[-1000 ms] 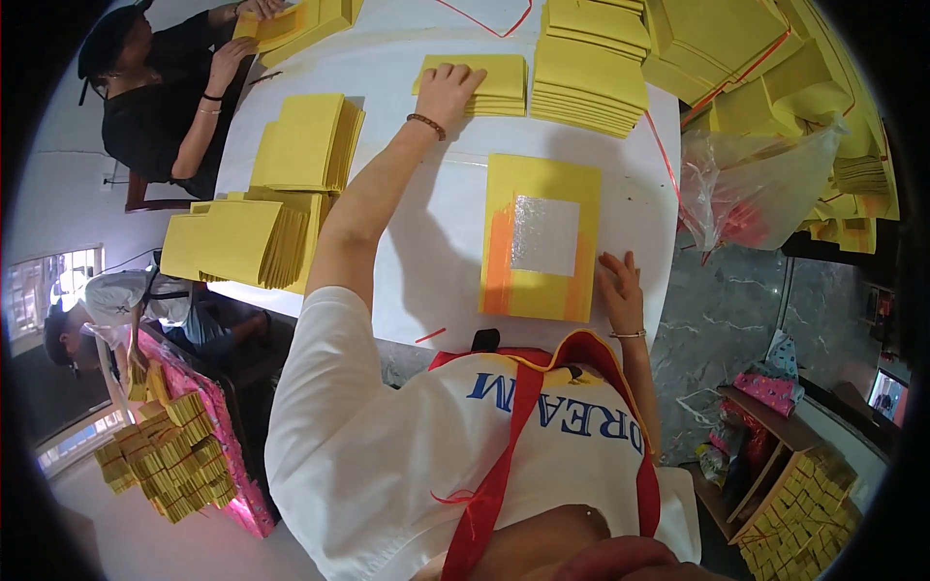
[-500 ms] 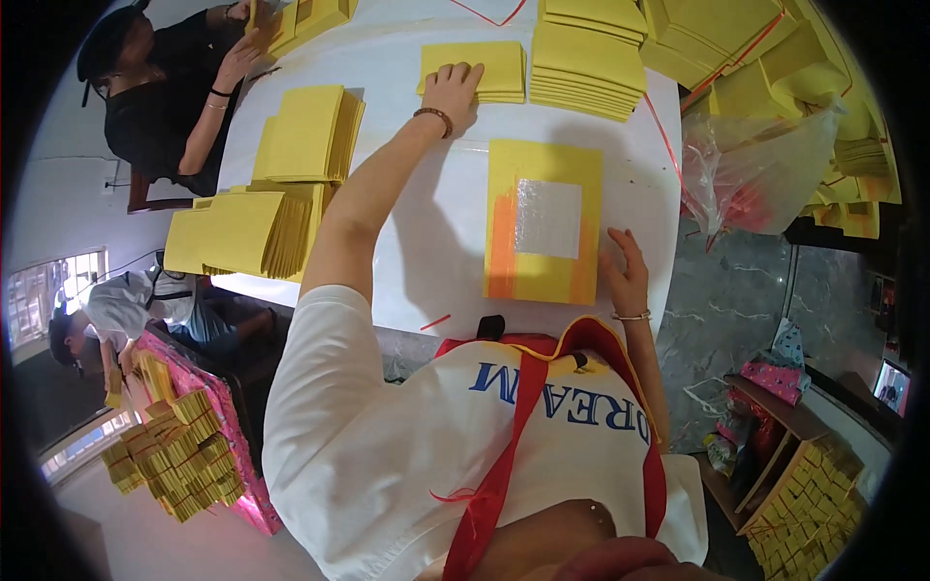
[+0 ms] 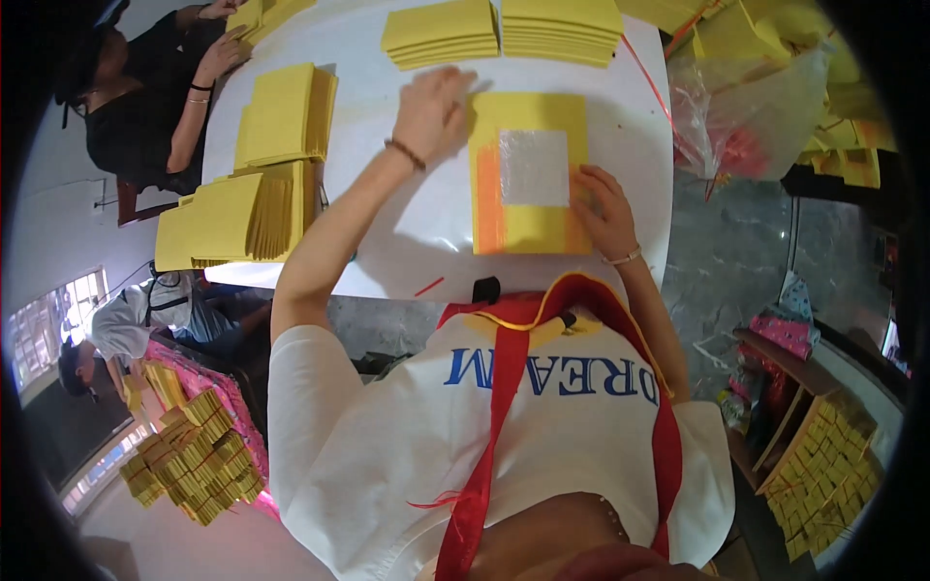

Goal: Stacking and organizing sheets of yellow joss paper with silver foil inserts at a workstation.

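Note:
A flat sheet or pile of yellow joss paper (image 3: 535,230) lies on the white table. It bears a silver foil square (image 3: 534,168) and an orange band along its left side. My right hand (image 3: 608,211) rests at its right edge with fingers stretched out and bent a little, the tips over the edge. My left hand (image 3: 433,114) hovers just off the upper left corner, its fingers smeared by motion; whether it holds anything cannot be made out. Beyond the left hand lies a stack of yellow paper (image 3: 441,34), apart from it.
Another yellow stack (image 3: 562,29) stands at the far right of the white table (image 3: 387,232), with more yellow piles (image 3: 281,114) on the left. A clear plastic bag (image 3: 731,121) hangs beside the right edge. A co-worker (image 3: 145,97) handles yellow paper at far left.
My left hand has come off the far yellow stack and back toward me, near the joss paper's corner. My right hand has moved onto the paper's right edge. The whole view has shifted.

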`<state>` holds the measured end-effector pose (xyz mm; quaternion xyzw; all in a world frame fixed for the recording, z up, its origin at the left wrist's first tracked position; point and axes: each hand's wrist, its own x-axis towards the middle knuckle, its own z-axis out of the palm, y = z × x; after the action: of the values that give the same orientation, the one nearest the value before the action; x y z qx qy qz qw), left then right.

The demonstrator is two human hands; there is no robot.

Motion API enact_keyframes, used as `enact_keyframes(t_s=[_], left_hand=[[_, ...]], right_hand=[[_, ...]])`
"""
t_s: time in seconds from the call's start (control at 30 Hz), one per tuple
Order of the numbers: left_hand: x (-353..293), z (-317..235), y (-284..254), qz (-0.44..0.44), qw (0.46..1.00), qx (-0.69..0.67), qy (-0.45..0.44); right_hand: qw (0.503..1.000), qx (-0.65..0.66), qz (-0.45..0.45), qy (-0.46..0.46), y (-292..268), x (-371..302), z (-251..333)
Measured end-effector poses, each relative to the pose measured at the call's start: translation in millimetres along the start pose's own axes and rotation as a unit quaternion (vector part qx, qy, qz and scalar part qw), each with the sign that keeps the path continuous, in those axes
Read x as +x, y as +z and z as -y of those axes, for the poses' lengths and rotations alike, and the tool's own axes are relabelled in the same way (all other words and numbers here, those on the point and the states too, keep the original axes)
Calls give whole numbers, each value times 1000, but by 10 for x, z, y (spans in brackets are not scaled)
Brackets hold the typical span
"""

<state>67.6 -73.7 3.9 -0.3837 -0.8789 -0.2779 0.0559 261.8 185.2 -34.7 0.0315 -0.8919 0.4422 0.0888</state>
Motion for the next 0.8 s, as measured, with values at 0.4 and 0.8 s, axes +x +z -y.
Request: enact_keyframes(t_s=[0.4,0.8], left_hand=[[-1019,-1285,152,124,988,18,95],[-858,-1061,117,189,938,-289,-22]], right_hand=[[993,117,2,27,49,-20,-62],[934,337,7,120,68,-67,-191]])
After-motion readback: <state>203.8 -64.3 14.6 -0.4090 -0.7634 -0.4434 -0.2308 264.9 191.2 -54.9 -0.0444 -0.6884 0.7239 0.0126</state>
